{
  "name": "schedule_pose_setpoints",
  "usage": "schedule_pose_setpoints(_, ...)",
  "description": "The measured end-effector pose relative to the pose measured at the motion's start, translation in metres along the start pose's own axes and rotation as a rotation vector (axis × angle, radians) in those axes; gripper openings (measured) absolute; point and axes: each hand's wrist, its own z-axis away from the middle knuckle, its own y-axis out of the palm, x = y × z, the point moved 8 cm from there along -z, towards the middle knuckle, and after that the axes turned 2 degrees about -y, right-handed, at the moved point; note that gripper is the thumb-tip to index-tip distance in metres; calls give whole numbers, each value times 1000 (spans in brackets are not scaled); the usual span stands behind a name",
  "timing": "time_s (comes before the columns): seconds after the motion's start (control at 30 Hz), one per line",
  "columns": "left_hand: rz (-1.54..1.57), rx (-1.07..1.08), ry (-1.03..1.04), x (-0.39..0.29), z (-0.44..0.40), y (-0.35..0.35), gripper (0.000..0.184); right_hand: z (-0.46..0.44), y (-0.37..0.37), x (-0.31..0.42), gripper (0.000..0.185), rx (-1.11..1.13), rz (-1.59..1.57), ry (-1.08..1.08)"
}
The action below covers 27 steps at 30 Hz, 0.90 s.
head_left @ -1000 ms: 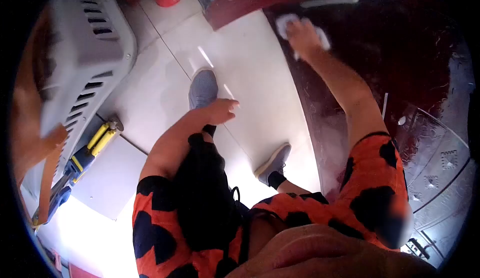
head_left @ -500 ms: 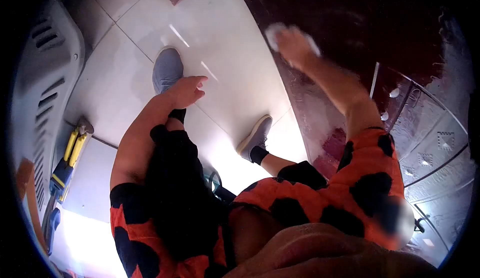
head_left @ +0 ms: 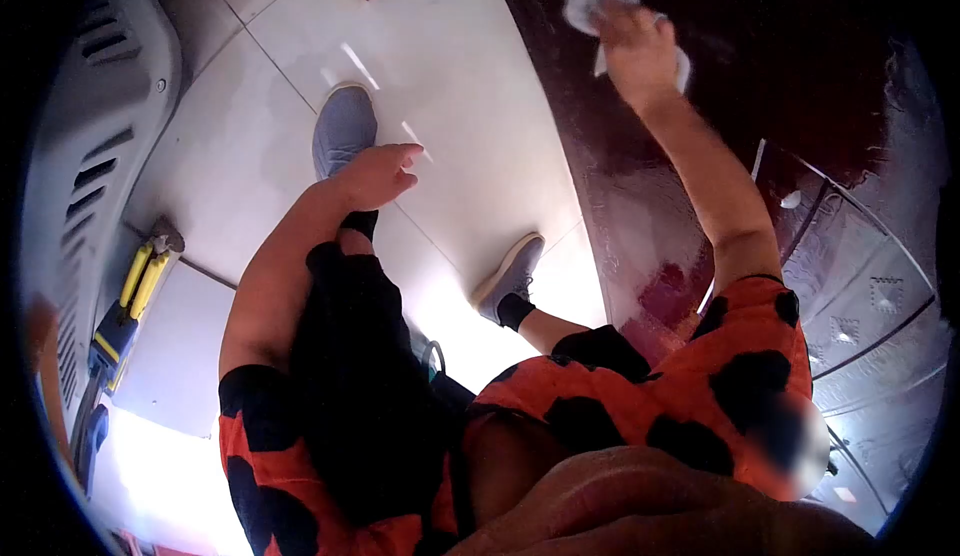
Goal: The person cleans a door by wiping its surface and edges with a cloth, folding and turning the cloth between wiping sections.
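Note:
A white cloth [head_left: 592, 4] lies under my right hand [head_left: 640, 58], whose fingers press it onto a dark red glossy surface [head_left: 640, 216]. Parts of the cloth stick out past the fingertips and beside the wrist. My left hand [head_left: 378, 176] hangs in front of my leg, above a grey shoe [head_left: 345, 128]. It holds nothing that I can see, and its thumb stands apart from the loosely bent fingers.
On the left stands a grey slotted plastic piece [head_left: 150, 86], with a yellow-and-blue handled tool [head_left: 130, 306] beside it. Light tiles [head_left: 450, 76] cover the floor. A panel with embossed squares [head_left: 845, 331] is at the right.
My right hand has slid farther away and to the right across the dark red surface, taking the white cloth along. My left hand has barely moved.

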Motion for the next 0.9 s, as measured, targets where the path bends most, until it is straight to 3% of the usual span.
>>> schedule_pose_setpoints(0.1, 46, 45, -43, 2, 0, -1, 46, -31, 13, -3, 26, -162, 14, 65)
schedule_pose_setpoints(0.17, -12, -37, 92, -1, 3, -3, 46, -64, 33, 18, 21, -119, 35, 9)
schedule_pose_setpoints(0.23, 12, -25, 73, 0, 6, -4, 46, -87, 59, 34, 35, 186, 109, -50)
schedule_pose_setpoints(0.4, 42, -1, 16, 5, 4, 3, 47, -131, 118, 53, 31, 174, 121, -109)
schedule_pose_setpoints(0.47, -47, 3, 89, -4, 7, -2, 46, -134, 143, 59, 36, 140, 220, -88)
schedule_pose_setpoints(0.5, -57, 14, 87, -4, 7, -1, 46, -135, 132, 60, 36, 143, 213, -76)
schedule_pose_setpoints(0.57, -82, 38, 36, 1, 1, 1, 46, -136, 128, 57, 40, 418, 213, -167)
schedule_pose_setpoints(0.7, 7, 12, 38, 7, -1, 5, 47, -127, 101, 45, 38, 282, 264, -129)
schedule_pose_setpoints(0.83, -101, 58, 17, 7, -9, 5, 47, -124, 81, 17, 37, 425, 255, 13)
schedule_pose_setpoints(0.9, -119, 71, -1, 9, -10, 7, 48, -121, 64, 27, 28, 418, 191, -112)
